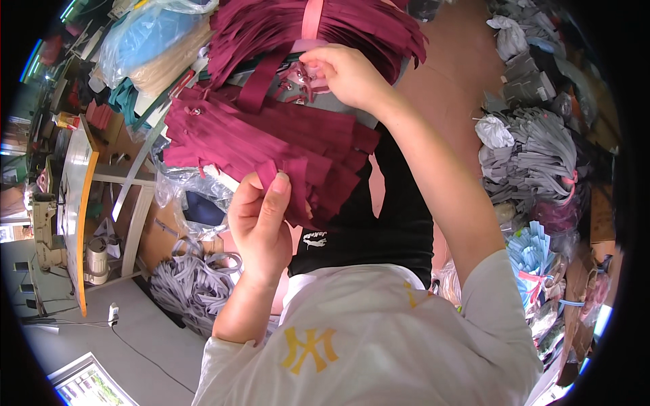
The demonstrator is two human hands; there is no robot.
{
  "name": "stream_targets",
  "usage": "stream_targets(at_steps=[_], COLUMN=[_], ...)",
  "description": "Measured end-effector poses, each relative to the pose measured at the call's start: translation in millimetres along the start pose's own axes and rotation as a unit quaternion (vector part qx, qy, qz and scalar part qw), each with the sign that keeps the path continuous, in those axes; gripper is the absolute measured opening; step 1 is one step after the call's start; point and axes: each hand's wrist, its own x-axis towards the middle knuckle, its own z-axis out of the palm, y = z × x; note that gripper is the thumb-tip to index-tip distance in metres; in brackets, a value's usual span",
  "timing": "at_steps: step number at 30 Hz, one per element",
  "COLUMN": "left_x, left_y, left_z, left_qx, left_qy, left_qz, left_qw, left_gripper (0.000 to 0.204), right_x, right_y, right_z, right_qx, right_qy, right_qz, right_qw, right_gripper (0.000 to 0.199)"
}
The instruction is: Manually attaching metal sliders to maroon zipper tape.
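My left hand (261,223) pinches the near end of a maroon zipper strip (271,172) between thumb and fingers. That strip lies on a stack of maroon zippers (223,132) spread over my lap, with small metal pulls showing at its left end. My right hand (349,74) reaches past the stack, its fingers curled together over a small heap of zipper sliders (296,82) with maroon and pink bits. Whatever those fingertips hold is too small to make out. Just beyond sits a thick bundle of maroon zipper strips (271,27), bound with a pink band (311,19).
Grey zipper bundles (535,155) and a light blue bundle (529,254) lie along the right side. Grey strips (196,281) are heaped at the lower left. A wood-edged table (87,203) stands left, and a plastic-wrapped blue bundle (149,37) lies at the far left.
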Motion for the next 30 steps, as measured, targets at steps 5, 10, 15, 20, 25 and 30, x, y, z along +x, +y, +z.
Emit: stream_targets(at_steps=[5, 10, 15, 20, 25, 30], left_x=[0, 1, -1, 2, 1, -2], left_y=[1, 2, 6, 2, 6, -3], left_z=[4, 4, 4, 6, 16, 18], left_qx=[-0.018, -0.010, -0.007, -0.004, 0.004, 0.018], left_qy=[-0.007, -0.005, -0.004, -0.005, -0.015, -0.078], left_qz=[-0.003, -0.010, 0.004, -0.007, -0.022, -0.006], left_qw=[1.000, 1.000, 1.000, 1.000, 1.000, 0.997], left_gripper=[0.011, 0.011, 0.011, 0.009, 0.006, 0.014], right_x=[1, 1, -8, -40, -75, -107], right_y=[-7, -18, -29, -39, -55, -75], right_z=[-3, -10, -17, -33, -43, -58], right_qx=[-0.120, -0.154, 0.105, 0.413, 0.629, 0.636], right_qy=[-0.043, -0.094, -0.049, -0.045, -0.080, -0.080], right_qz=[-0.103, -0.079, 0.033, 0.048, 0.020, 0.050], right_qw=[0.986, 0.980, 0.993, 0.909, 0.773, 0.766], right_gripper=[0.025, 0.033, 0.022, 0.022, 0.025, 0.026])
